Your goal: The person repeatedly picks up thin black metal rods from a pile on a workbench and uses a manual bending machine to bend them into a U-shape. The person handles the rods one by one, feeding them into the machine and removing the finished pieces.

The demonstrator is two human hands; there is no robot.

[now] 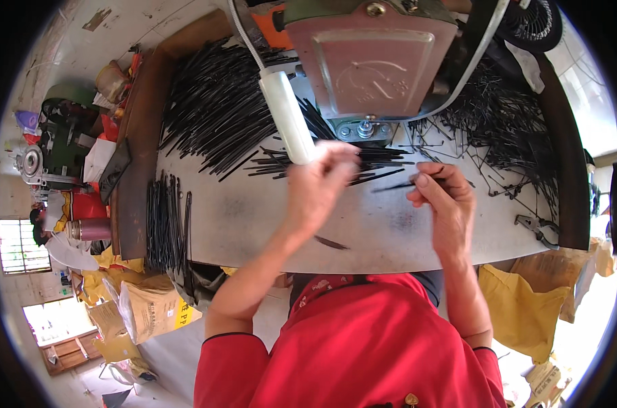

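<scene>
My right hand (pixel 451 204) is closed in a pinch on a thin black rod (pixel 393 187), whose end points left and is blurred. My left hand (pixel 320 182) is near the lower end of a white lamp tube (pixel 286 115); motion smears its fingers, so their grip is unclear. Just beyond both hands, loose black rods (pixel 383 160) lie under the head of a machine (pixel 370 64) with a pinkish front plate. A metal fixture (pixel 364 129) with bolts sits below that head.
A large heap of straight black rods (pixel 213 102) fills the back left, with a neat bundle (pixel 164 224) at the left edge. Bent black pieces (pixel 506 122) pile up at the right. Pliers (pixel 538 230) lie near the right wooden rim (pixel 570 163). A dark strip (pixel 331 243) rests in front.
</scene>
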